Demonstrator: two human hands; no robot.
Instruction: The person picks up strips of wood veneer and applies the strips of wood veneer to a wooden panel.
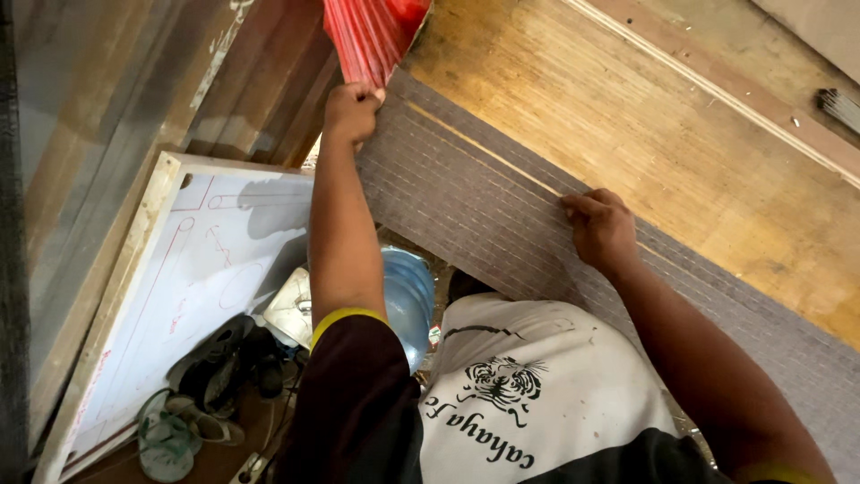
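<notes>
A long grey-brown woven mat [466, 197] lies across a wooden board [663, 134]. My left hand [351, 112] pinches the mat's far corner, close to a red plastic bag [369, 31]. My right hand [602, 229] presses flat on the mat's upper edge, fingers curled over it, nearer to me. Both arms reach out over my white and black shirt.
Below on the left leans a white board with red line drawings [188, 287]. Dark shoes and sandals [215, 376] lie on the floor beside it. A blue water jug [408, 300] stands under the mat's edge. A pale wooden strip [708, 85] crosses the board at the top right.
</notes>
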